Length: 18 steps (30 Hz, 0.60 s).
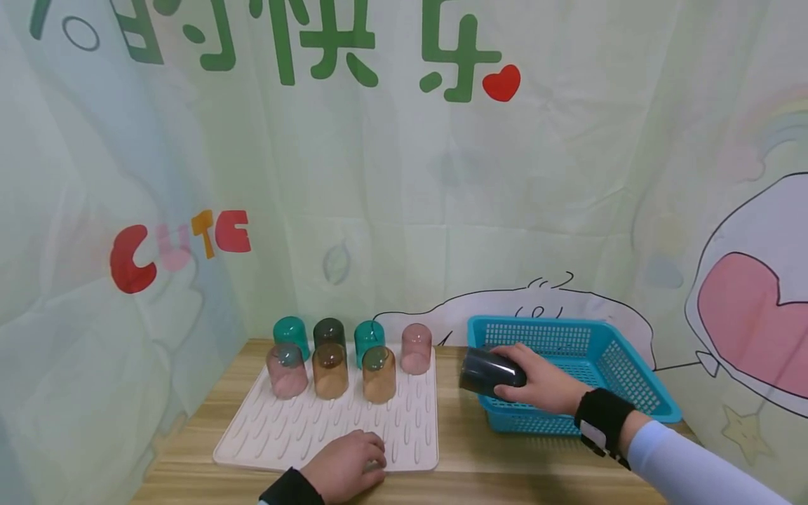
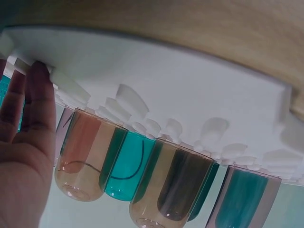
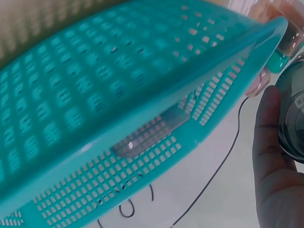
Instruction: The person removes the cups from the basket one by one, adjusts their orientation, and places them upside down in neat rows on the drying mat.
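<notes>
My right hand (image 1: 544,382) grips a dark grey see-through cup (image 1: 487,374), tilted on its side over the left rim of the blue basket (image 1: 637,337). In the right wrist view the cup's round base (image 3: 295,109) shows beside the thumb. My left hand (image 1: 347,464) rests at the front edge of a white ridged mat (image 1: 413,442), fingers loosely bent and holding nothing. Several cups stand upside down towards the back of the mat: two amber cups (image 1: 379,379) and a pink cup (image 1: 287,375) in front, with teal, dark and pink ones behind.
Inside the basket, a brownish see-through cup (image 3: 152,133) lies on its side in the right wrist view. Mat and basket stand side by side on a wooden table (image 1: 461,456). A printed cloth (image 1: 536,210) hangs behind and at both sides.
</notes>
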### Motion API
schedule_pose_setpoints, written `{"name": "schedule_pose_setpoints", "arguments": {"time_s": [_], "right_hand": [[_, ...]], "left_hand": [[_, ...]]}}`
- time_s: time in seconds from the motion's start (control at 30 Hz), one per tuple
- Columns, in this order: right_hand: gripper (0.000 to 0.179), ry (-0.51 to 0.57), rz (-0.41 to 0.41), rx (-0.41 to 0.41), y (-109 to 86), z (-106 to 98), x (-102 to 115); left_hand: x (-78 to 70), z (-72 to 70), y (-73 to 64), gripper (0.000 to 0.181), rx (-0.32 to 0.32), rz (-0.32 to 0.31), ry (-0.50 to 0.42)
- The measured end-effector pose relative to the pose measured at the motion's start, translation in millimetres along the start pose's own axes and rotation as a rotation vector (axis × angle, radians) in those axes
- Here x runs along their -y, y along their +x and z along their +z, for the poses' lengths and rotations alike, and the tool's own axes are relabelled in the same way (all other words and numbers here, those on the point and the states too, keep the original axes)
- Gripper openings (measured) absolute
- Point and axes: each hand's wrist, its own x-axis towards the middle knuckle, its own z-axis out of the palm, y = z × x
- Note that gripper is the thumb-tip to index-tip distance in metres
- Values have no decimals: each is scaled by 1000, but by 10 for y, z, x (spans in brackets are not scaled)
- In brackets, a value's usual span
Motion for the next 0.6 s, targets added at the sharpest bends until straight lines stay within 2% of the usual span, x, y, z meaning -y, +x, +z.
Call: {"name": "schedule_pose_setpoints", "arguments": {"time_s": [0.4,0.6], "right_hand": [[63,-5,31,68,24,179,253],[64,-10,-6,90,36,264,340]], "left_hand": [[-6,-3,3,16,2,8,20],[-34,-32,-23,16,-6,24,32]]}}
